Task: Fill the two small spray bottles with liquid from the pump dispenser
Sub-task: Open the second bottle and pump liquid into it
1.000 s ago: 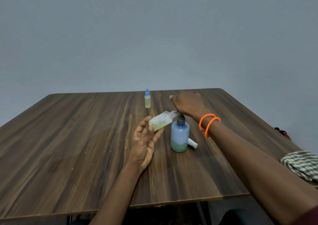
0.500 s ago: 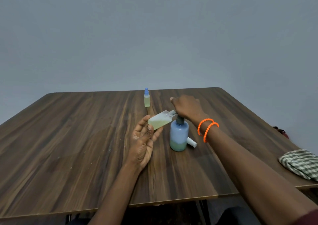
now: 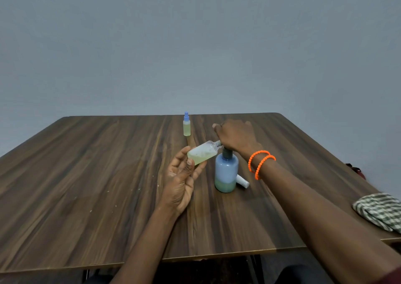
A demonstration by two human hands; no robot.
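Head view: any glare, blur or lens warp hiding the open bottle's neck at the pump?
Head view: soft, even light, no glare; wide-angle warp bows the table edges. The open bottle is sharp, its threaded neck visible; the right hand hides the pump dispenser nozzle. The left hand holds the bottle.

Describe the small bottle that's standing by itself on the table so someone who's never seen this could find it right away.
Start at the wooden table and look toward its far edge, beyond the tall blue pump bottle that the right hand presses. A small spray bottle stands there upright, touched by neither hand. Unlike the uncapped bottle tilted in the left hand, it wears a blue spray cap.
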